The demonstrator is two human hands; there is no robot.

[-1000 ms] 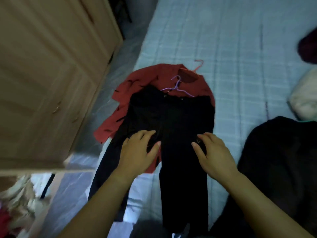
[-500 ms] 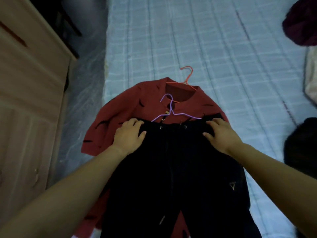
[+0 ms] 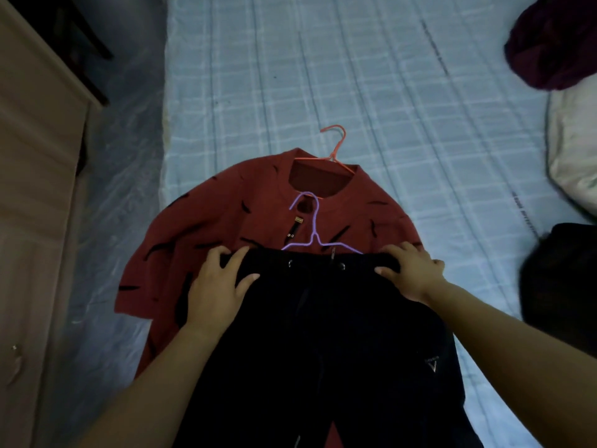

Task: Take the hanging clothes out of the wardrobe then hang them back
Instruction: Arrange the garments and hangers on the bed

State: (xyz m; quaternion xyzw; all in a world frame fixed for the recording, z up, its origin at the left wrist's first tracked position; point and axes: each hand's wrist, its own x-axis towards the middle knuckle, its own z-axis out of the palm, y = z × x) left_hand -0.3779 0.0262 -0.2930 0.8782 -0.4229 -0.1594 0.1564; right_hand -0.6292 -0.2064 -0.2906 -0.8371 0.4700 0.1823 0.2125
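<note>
Black trousers [image 3: 326, 334] lie flat on the bed, on top of a red shirt with black marks [image 3: 226, 218]. A purple hanger [image 3: 315, 227] sticks out above the trousers' waistband, and an orange hanger [image 3: 336, 147] sits in the shirt's collar. My left hand [image 3: 219, 286] grips the left end of the waistband, fingers curled over its top edge. At the right end of the waistband, my right hand [image 3: 412, 273] grips it the same way.
The bed has a light blue checked sheet [image 3: 355, 92]. A wooden wardrobe [image 3: 35, 189] stands at the left across a narrow strip of floor. A dark maroon garment [image 3: 552, 40], a white bundle [image 3: 575, 150] and a black garment [image 3: 562, 286] lie along the bed's right side.
Both hands slid up from the middle of the trousers to the waistband. The view swung right and closer, so the wardrobe now takes less of the left side.
</note>
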